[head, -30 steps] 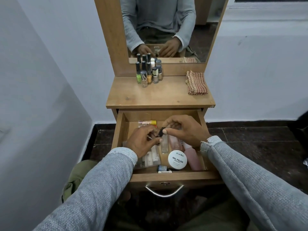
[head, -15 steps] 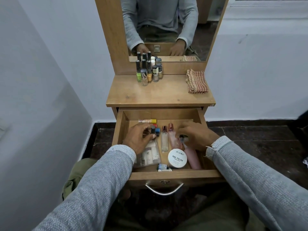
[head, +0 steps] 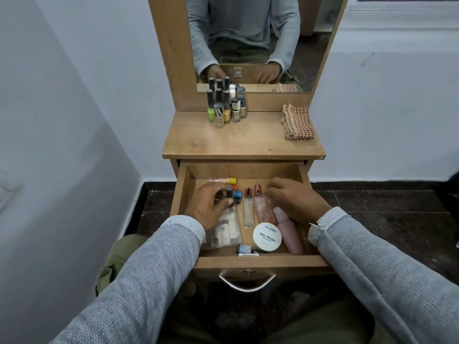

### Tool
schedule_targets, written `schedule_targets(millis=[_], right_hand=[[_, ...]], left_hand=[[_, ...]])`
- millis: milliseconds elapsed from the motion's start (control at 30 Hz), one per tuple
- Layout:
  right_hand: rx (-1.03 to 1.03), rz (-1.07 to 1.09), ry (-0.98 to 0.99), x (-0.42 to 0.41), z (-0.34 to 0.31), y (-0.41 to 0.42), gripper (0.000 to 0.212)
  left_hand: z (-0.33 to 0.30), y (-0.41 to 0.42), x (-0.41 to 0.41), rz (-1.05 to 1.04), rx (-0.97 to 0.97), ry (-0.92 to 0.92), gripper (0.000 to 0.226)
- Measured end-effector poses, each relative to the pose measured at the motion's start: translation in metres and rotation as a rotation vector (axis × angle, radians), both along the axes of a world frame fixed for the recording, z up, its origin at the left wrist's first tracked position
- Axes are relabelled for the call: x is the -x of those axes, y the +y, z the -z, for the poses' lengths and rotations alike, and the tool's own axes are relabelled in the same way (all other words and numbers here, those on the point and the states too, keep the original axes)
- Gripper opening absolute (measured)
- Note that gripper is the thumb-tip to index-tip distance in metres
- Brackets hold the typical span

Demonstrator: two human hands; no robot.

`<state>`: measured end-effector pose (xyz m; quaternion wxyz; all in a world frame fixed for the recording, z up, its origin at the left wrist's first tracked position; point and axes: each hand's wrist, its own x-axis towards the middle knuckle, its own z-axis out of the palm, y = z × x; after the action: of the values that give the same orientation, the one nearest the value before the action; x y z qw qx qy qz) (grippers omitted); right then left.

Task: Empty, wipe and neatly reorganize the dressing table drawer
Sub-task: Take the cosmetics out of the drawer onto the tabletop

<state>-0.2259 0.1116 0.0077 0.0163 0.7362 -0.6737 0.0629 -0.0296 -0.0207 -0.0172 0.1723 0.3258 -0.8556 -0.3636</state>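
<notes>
Several nail polish bottles stand on wooden dressing table against white wall

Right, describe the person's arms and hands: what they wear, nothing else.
Both arms wear long grey knit sleeves with paler, looser-woven cuffs. The right cuff looks frayed at its edge; the left cuff looks intact. The left hand and right hand are bare, with no gloves or rings visible.

A home dressing corner: wooden dressing table with mirror, nail polish bottles, dark tiled floor.
</notes>
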Motion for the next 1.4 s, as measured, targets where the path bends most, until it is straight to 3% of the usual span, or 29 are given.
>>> schedule_targets(millis=[200,333,533,767,1233,1400], right_hand=[[0.276,0.214,-0.522,0.001,-0.024,-0.009,0.016],[0.361,0.23,-0.665,0.001,-0.043,-0.024,0.016],[0.528,0.315,-0.743,0.007,-0.066,-0.062,0.013],[0.635,0.343,-0.747,0.014,-0.082,-0.102,0.01],[0.594,0.359,-0.682,0.008,-0.069,-0.14,0.014],[0.549,0.367,-0.703,0.007,-0.061,-0.141,0.029]], left_hand=[[-0.012,-0.003,0.0,-0.077,-0.013,0.243,0.016],[-0.025,-0.015,0.006,-0.141,0.024,0.366,0.013],[-0.058,-0.056,0.023,-0.223,0.144,0.424,0.015],[-0.074,-0.102,0.047,-0.314,0.185,0.367,0.013],[-0.052,-0.125,0.062,-0.375,0.163,0.288,0.014],[-0.048,-0.125,0.058,-0.341,0.129,0.245,0.026]])
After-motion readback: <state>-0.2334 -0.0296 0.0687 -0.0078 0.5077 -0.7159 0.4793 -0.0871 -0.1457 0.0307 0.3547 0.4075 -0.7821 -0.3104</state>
